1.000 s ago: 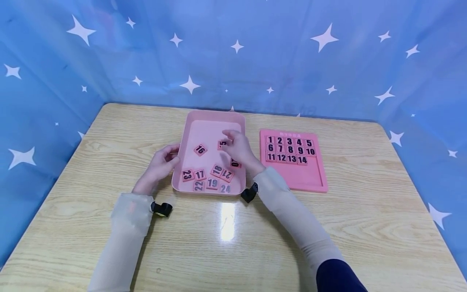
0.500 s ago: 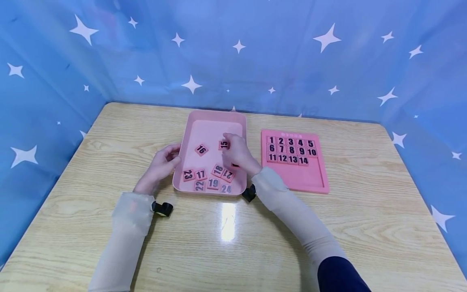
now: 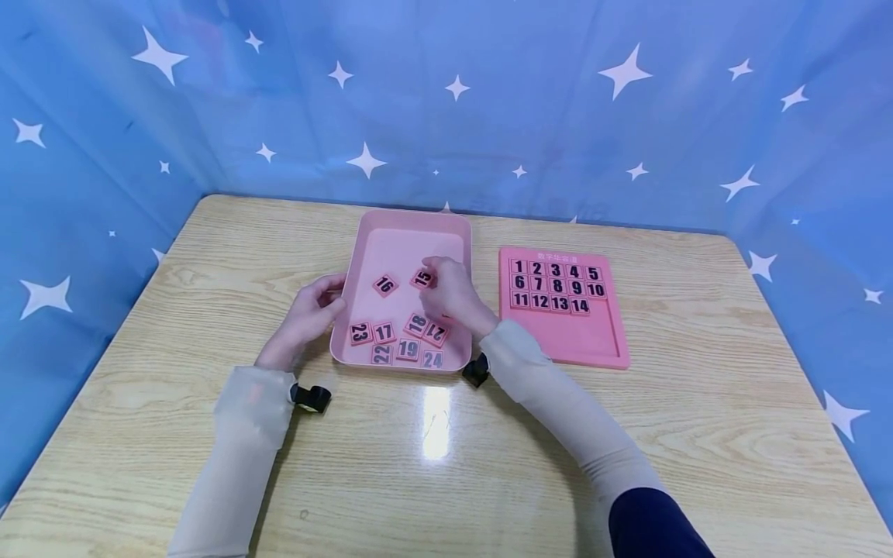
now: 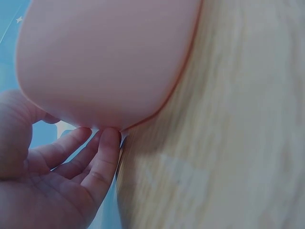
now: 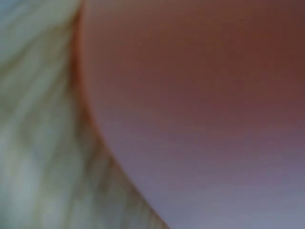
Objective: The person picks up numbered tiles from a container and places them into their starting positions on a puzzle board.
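Note:
My left hand [image 3: 301, 322] rests against the left wall of the pink tray [image 3: 412, 220]. In the left wrist view, fingertips of the left hand [image 4: 57, 181] touch the tray's outer side [image 4: 109, 62], relaxed rather than wrapped round it. My right hand [image 3: 456, 294] reaches over the tray's right wall. Its thumb and index finger pinch the number tile 15 [image 3: 422, 278], which stands slightly turned. Just left of it lies tile 16 [image 3: 385, 285]. The right wrist view holds only the blurred tray wall [image 5: 190, 119], so the right fingers are hidden there.
Tiles 17 [image 3: 384, 333], 18 [image 3: 416, 324], 23 [image 3: 360, 333] and several others lie in the tray's near part. Right of the tray, a pink puzzle board [image 3: 558, 341] holds tiles 1 to 14 in rows. Both lie on a wooden table [image 3: 698, 349].
Tile 15 has turned and shifted slightly left under the right hand's fingers. The right hand has moved a little left and covers the tile beneath its palm. The left hand keeps its place.

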The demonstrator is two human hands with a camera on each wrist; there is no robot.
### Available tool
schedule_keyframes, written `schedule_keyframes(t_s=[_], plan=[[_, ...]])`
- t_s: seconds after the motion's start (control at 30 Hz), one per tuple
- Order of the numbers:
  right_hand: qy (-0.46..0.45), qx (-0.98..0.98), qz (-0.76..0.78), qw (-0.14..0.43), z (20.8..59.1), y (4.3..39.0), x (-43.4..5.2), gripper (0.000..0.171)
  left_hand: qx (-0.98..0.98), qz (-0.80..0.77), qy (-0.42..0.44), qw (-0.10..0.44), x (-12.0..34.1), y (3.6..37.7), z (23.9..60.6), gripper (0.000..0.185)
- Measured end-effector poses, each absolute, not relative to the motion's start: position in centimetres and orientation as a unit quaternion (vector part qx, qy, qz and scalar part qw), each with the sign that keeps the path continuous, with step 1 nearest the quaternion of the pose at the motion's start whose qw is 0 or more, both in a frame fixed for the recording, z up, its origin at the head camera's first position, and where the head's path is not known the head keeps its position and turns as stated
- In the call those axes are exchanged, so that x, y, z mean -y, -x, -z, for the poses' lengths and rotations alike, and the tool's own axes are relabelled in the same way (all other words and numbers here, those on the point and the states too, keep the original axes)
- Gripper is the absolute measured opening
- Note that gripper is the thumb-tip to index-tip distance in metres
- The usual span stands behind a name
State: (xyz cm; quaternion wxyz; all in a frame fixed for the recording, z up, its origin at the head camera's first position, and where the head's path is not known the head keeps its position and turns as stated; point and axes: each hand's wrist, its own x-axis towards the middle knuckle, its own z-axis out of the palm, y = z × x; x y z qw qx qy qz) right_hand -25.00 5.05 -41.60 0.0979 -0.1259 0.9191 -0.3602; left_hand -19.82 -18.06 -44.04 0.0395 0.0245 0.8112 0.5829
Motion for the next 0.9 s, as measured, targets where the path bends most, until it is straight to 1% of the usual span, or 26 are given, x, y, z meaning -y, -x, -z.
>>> schedule_keyframes(t_s=[0.17, 0.4, 0.57, 0.7, 0.77, 0.9], plan=[[0.123, -0.923, 0.352, 0.097, 41.75, 25.06, -4.87, 0.055, -0.811, -0.583, -0.022, 0.042, 18.06, 19.73, 43.95, 0.045], [0.092, -0.938, 0.32, 0.098, 41.67, 25.0, -4.75, 0.034, -0.813, -0.581, -0.019, 0.044, 18.04, 19.67, 43.79, 0.045], [0.086, -0.943, 0.308, 0.093, 41.73, 24.96, -4.85, 0.03, -0.814, -0.578, -0.016, 0.049, 17.89, 19.63, 43.66, 0.045], [0.094, -0.943, 0.308, 0.087, 41.86, 24.9, -4.96, 0.022, -0.813, -0.58, -0.019, 0.047, 17.91, 19.63, 43.78, 0.046], [0.098, -0.941, 0.312, 0.085, 41.92, 24.9, -5.0, 0.021, -0.811, -0.583, -0.027, 0.04, 17.96, 19.56, 43.86, 0.045], [0.103, -0.935, 0.329, 0.09, 42.03, 24.9, -5.02, 0.026, -0.798, -0.601, -0.036, 0.027, 18.02, 19.36, 43.84, 0.044]])
